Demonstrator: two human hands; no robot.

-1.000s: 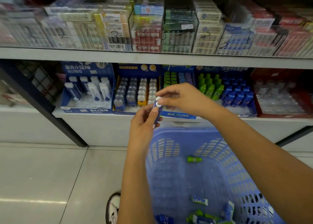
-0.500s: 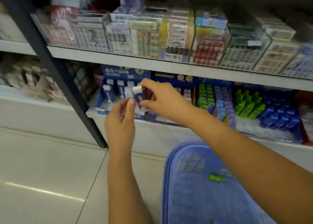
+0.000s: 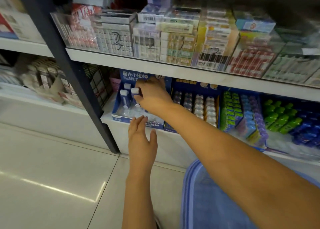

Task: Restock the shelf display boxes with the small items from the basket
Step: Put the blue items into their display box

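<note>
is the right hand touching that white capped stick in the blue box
Touching. The head view shows the right hand pinching the white-capped stick just under its cap, inside the blue display box.

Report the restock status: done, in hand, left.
Done: two white-capped items stand in the blue display box. In hand: the right hand pinches another white-capped stick over that box; the left hand is open by its front. Left: front slots look unfilled; the basket is blurred, contents unseen.
</note>
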